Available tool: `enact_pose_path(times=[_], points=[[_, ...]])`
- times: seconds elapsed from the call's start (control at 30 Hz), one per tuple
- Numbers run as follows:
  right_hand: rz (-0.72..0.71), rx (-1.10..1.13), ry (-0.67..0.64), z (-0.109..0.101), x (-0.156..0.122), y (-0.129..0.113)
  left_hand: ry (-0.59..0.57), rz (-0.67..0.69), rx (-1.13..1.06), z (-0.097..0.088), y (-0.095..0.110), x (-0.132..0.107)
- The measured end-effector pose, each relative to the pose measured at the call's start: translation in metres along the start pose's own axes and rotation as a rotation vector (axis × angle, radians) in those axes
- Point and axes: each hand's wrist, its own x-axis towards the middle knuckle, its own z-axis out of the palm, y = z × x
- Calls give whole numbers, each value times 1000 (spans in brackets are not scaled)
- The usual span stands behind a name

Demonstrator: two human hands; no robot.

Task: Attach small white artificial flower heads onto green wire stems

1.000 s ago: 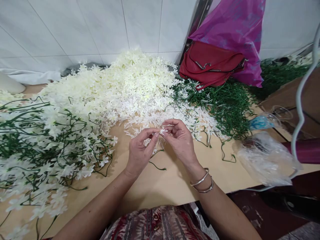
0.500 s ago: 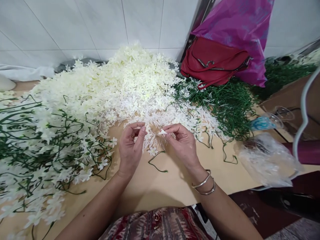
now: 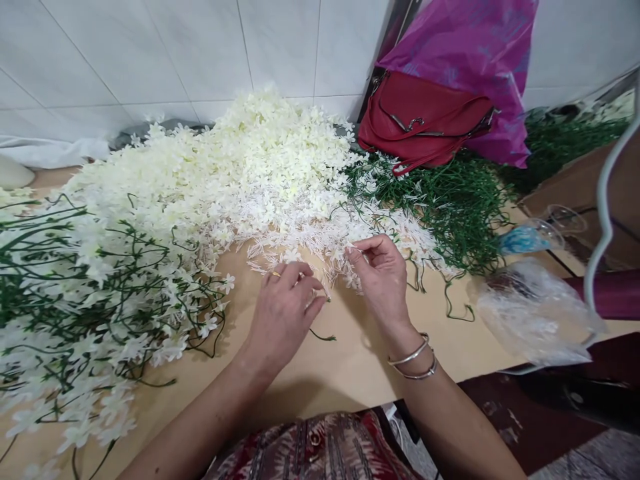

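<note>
My left hand (image 3: 285, 308) lies low on the tan table (image 3: 320, 380), fingers curled over a thin green stem (image 3: 323, 336) whose end pokes out beneath it. My right hand (image 3: 384, 277), with two metal bangles at the wrist, has thumb and fingers pinched together at the edge of the spread of small white spiky flower pieces (image 3: 310, 233); it seems to hold one small white piece. Behind that spread rises a big heap of cream flower heads (image 3: 250, 153).
Finished green stems with white blossoms (image 3: 85, 293) cover the left. Bare green stems (image 3: 450, 200) lie at the right, behind them a red handbag (image 3: 425, 123) and a purple bag (image 3: 470, 53). A crumpled clear plastic bag (image 3: 535, 313) sits at the table's right edge.
Both hands have dropped from in front of me to the table. The left came down onto the green stem; the right reached forward into the white pieces.
</note>
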Motion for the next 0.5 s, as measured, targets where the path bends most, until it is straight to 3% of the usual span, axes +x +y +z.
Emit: enact_pose_path(times=[0.1, 0.23, 0.37, 0.5], points=[[8, 8, -11, -1, 1, -1, -133, 13, 149, 6, 4, -8], [17, 15, -52, 0, 0, -2, -156, 31, 173, 11, 2, -11], [87, 58, -141, 2, -2, -2, 10, 18, 74, 4, -2, -8], [194, 148, -278, 6, -6, -1, 190, -93, -215, -7, -9, -3]])
